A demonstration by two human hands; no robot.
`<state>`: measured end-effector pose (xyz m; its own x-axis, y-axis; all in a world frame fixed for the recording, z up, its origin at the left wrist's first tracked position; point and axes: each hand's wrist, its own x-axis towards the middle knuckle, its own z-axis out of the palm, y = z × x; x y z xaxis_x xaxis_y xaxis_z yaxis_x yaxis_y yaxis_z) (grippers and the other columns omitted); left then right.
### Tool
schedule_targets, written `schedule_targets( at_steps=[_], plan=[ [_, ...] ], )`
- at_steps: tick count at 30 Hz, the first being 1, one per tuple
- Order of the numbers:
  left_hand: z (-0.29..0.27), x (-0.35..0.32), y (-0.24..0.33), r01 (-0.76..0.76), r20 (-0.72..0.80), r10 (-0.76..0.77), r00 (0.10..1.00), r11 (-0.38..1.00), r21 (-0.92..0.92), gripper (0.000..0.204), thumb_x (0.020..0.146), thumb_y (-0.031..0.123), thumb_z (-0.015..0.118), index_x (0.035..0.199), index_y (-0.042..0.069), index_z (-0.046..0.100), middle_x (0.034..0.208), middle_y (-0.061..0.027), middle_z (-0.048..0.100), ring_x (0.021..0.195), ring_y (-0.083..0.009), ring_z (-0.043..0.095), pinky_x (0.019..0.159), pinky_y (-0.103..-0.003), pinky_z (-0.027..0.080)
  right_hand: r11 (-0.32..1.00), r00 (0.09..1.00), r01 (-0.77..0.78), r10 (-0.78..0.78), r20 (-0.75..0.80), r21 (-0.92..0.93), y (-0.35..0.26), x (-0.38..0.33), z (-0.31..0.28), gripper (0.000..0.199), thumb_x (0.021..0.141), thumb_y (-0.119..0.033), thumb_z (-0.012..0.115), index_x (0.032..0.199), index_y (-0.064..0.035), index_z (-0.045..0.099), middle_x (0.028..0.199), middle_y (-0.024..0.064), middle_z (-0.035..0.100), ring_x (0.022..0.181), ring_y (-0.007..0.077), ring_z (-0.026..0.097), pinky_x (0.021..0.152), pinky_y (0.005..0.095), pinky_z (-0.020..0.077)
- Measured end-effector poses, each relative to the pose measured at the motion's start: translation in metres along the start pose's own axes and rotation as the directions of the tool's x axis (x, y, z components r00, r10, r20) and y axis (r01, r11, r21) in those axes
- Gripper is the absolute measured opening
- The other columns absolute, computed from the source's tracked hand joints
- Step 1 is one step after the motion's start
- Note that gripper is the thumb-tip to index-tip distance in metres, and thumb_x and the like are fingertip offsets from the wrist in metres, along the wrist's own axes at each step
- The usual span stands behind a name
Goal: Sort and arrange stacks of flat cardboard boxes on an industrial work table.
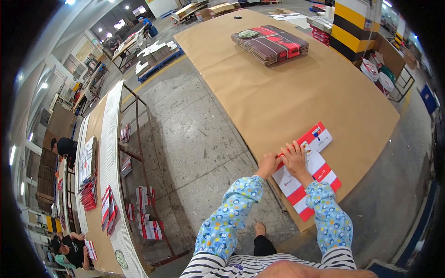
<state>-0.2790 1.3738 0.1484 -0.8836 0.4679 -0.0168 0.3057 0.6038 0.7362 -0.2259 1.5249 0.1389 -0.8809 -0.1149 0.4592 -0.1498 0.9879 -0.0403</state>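
A flat red-and-white printed carton blank (309,160) lies at the near end of a table (296,92) covered in brown paper. At its left edge, my left hand (268,165) has its fingers curled on the cardboard. My right hand (295,160) presses on the blank just beside it, palm down, with fingers stretched out over the printed face. The two hands almost touch, and they cover part of the blank's upper left side. Patterned blue sleeves cover both of my forearms.
A string-tied stack of dark red flat cartons (271,44) sits at the table's far end, with a round roll on top. To the left, across a concrete aisle, another table (104,217) carries red-and-white cartons; people work beyond it. A yellow-and-black striped pillar (354,28) stands at the far right.
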Motion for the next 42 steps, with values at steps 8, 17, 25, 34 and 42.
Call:
schedule_targets(
  at_steps=[8, 17, 25, 34, 42],
  plan=[
    [0.011, -0.005, 0.005, 0.111, -0.051, -0.102, 0.994, 0.969, 0.222, 0.025, 0.085, 0.036, 0.059, 0.088, 0.013, 0.068, 0.091, -0.0155, 0.067, 0.083, -0.0327, 0.066, 0.073, -0.049, 0.052, 0.999, 1.0, -0.002, 0.004, -0.027, 0.054, -0.002, -0.001, 0.012, 0.036, 0.091, -0.032, 0.049, 0.12, -0.0142, 0.057, 0.13, 0.0085, 0.045, 0.132, 0.033, 0.029, 0.109, 0.0516, 0.0192],
    [0.004, -0.059, -0.008, 0.035, -0.419, 0.086, 0.904, 0.962, 0.271, 0.035, 0.077, 0.024, 0.065, 0.105, 0.004, 0.061, 0.119, -0.0157, 0.052, 0.119, -0.0339, 0.043, 0.094, -0.041, 0.043, 0.995, 0.997, 0.08, -0.081, 0.002, 0.06, 0.026, -0.036, 0.054, 0.037, 0.087, -0.029, 0.055, 0.121, -0.0133, 0.055, 0.134, 0.0088, 0.045, 0.134, 0.0321, 0.028, 0.111, 0.0479, 0.0167],
    [0.0, -0.256, -0.073, 0.162, -0.552, -0.196, 0.81, 0.981, -0.11, 0.04, 0.08, 0.013, 0.062, 0.118, 0.002, 0.053, 0.117, -0.0162, 0.053, 0.111, -0.035, 0.048, 0.093, -0.043, 0.042, 0.997, 0.987, 0.068, -0.063, 0.149, -0.031, 0.12, -0.012, 0.042, 0.038, 0.094, -0.029, 0.048, 0.127, -0.0113, 0.052, 0.135, 0.01, 0.047, 0.131, 0.0306, 0.034, 0.11, 0.044, 0.0192],
    [0.068, -0.581, -0.071, 0.612, -0.497, -0.769, 0.402, 0.63, -0.478, 0.037, 0.084, 0.017, 0.058, 0.119, 0.004, 0.053, 0.115, -0.0169, 0.055, 0.112, -0.0362, 0.049, 0.093, -0.044, 0.041, 0.931, 0.927, 0.347, -0.359, -0.108, -0.116, 0.054, 0.013, 0.002, 0.04, 0.092, -0.03, 0.05, 0.12, -0.0014, 0.054, 0.126, 0.0209, 0.052, 0.116, 0.0375, 0.047, 0.096, 0.046, 0.0381],
    [0.119, -0.76, -0.025, 0.577, -0.523, -0.851, -0.055, 0.4, -0.712, 0.036, 0.083, 0.017, 0.06, 0.117, 0.006, 0.055, 0.112, -0.0165, 0.057, 0.105, -0.0361, 0.054, 0.089, -0.043, 0.044, 0.603, 0.609, 0.449, -0.747, 0.268, 0.659, -0.285, -0.217, 0.006, 0.023, 0.082, -0.017, 0.061, 0.096, 0.0014, 0.061, 0.102, 0.0182, 0.06, 0.1, 0.0352, 0.054, 0.089, 0.0428, 0.0409]
  ],
)
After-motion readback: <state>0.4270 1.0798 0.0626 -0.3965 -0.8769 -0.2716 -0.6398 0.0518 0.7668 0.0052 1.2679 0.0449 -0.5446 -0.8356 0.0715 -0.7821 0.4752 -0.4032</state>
